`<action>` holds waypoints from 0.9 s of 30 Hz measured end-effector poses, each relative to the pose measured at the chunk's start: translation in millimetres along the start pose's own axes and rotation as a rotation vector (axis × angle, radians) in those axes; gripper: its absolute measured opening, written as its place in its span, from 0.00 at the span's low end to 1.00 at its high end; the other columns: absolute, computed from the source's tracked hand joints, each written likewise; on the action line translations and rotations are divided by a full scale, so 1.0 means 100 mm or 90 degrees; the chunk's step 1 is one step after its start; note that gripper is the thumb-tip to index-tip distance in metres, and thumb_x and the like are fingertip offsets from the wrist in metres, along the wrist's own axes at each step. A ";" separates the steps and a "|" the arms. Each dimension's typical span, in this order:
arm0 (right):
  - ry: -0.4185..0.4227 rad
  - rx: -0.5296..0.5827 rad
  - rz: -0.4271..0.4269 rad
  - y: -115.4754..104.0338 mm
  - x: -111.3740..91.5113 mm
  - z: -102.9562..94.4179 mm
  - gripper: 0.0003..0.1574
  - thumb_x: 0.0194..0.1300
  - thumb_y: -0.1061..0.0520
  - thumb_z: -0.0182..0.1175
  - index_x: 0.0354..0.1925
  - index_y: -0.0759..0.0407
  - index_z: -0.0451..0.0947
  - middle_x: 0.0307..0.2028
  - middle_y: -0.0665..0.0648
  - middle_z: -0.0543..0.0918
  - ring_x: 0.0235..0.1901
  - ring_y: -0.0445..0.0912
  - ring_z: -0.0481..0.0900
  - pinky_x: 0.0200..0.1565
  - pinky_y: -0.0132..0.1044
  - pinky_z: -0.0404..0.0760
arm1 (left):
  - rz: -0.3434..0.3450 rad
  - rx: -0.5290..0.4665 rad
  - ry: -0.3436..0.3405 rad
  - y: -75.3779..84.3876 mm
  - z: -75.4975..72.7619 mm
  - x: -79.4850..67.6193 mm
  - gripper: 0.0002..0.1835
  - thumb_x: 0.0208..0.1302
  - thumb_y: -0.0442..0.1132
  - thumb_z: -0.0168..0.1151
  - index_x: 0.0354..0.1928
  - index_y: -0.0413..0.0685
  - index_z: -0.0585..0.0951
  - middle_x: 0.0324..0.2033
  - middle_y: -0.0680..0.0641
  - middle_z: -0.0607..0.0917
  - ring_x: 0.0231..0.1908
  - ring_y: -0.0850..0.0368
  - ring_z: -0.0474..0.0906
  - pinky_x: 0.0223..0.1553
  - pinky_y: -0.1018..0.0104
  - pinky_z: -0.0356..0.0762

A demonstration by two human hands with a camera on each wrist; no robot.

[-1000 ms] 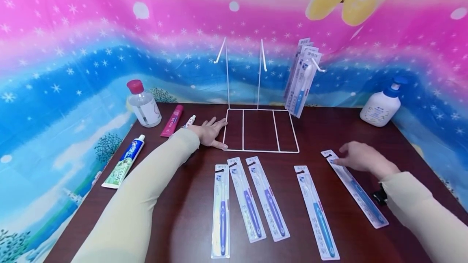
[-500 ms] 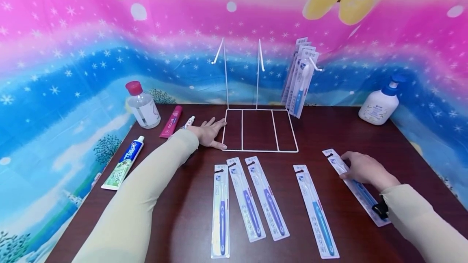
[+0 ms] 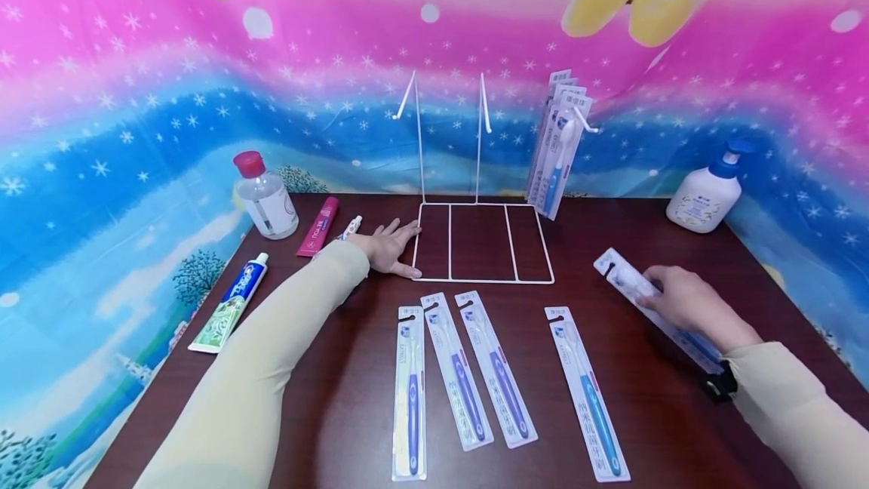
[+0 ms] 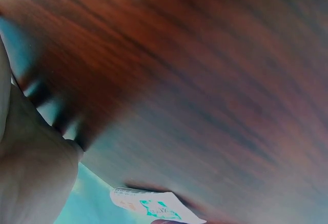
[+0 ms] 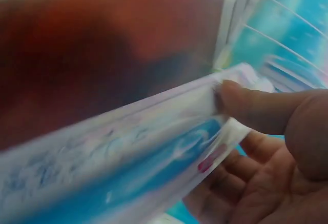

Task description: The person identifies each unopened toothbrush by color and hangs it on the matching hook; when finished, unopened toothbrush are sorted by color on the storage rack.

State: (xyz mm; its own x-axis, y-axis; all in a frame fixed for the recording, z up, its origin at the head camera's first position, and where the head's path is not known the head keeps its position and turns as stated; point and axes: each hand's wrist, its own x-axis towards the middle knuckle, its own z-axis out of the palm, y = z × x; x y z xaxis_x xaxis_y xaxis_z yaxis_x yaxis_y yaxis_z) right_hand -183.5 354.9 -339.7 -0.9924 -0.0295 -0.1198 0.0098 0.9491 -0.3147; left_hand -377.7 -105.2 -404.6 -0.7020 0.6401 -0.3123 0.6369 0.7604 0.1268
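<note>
My right hand (image 3: 692, 304) grips a packaged blue toothbrush (image 3: 627, 281) by the long edges of its pack. In the right wrist view the thumb (image 5: 246, 103) lies on one edge of the toothbrush pack (image 5: 154, 152), with the fingers under the other side. My left hand (image 3: 392, 249) rests spread on the table against the left side of a white wire rack (image 3: 485, 281). Several packaged toothbrushes (image 3: 562, 149) hang from the rack's right hook. The left and middle hooks (image 3: 486, 104) hold nothing. In the left wrist view only part of the left hand (image 4: 36, 167) shows.
Three purple toothbrush packs (image 3: 410, 391) and one teal toothbrush pack (image 3: 589, 398) lie in front of the rack. Toothpaste tubes (image 3: 231, 304) and a red-capped bottle (image 3: 267, 198) are at left. A white pump bottle (image 3: 704, 191) stands at back right.
My right hand has come down onto the blue toothbrush pack, gripped it and lifted it from the table, its top end now farther back. My left hand stays at the rack.
</note>
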 end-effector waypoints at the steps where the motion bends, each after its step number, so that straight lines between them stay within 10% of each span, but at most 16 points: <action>1: 0.022 0.012 -0.004 -0.03 -0.01 -0.05 0.21 0.61 0.52 0.60 0.46 0.65 0.72 0.35 0.67 0.77 0.29 0.53 0.73 0.27 0.45 0.73 | 0.002 0.000 0.002 0.00 0.00 0.00 0.58 0.50 0.75 0.47 0.72 0.47 0.40 0.71 0.47 0.36 0.68 0.40 0.31 0.64 0.45 0.39; 12: 0.267 0.177 -0.092 -0.70 -0.10 -0.57 0.33 0.63 0.40 0.53 0.56 0.62 0.69 0.49 0.69 0.76 0.44 0.63 0.77 0.38 0.61 0.74 | 0.009 -0.004 0.012 -0.02 0.02 0.02 0.58 0.50 0.75 0.48 0.72 0.46 0.42 0.71 0.46 0.37 0.68 0.39 0.32 0.64 0.44 0.39; 27: 0.279 0.256 -0.107 -1.18 0.15 -0.74 0.35 0.61 0.39 0.54 0.58 0.59 0.68 0.54 0.62 0.75 0.48 0.58 0.77 0.43 0.56 0.75 | 0.000 -0.010 0.001 -0.02 0.03 0.04 0.58 0.49 0.76 0.47 0.72 0.47 0.40 0.71 0.48 0.35 0.68 0.40 0.30 0.64 0.45 0.38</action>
State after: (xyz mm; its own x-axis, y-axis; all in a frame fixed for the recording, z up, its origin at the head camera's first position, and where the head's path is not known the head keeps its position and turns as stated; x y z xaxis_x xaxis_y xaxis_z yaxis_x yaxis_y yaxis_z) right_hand -208.3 265.9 -234.7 -0.9419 0.0433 0.3332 -0.1907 0.7476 -0.6361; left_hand -380.8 -104.9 -408.5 -0.7024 0.6402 -0.3111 0.6320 0.7620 0.1412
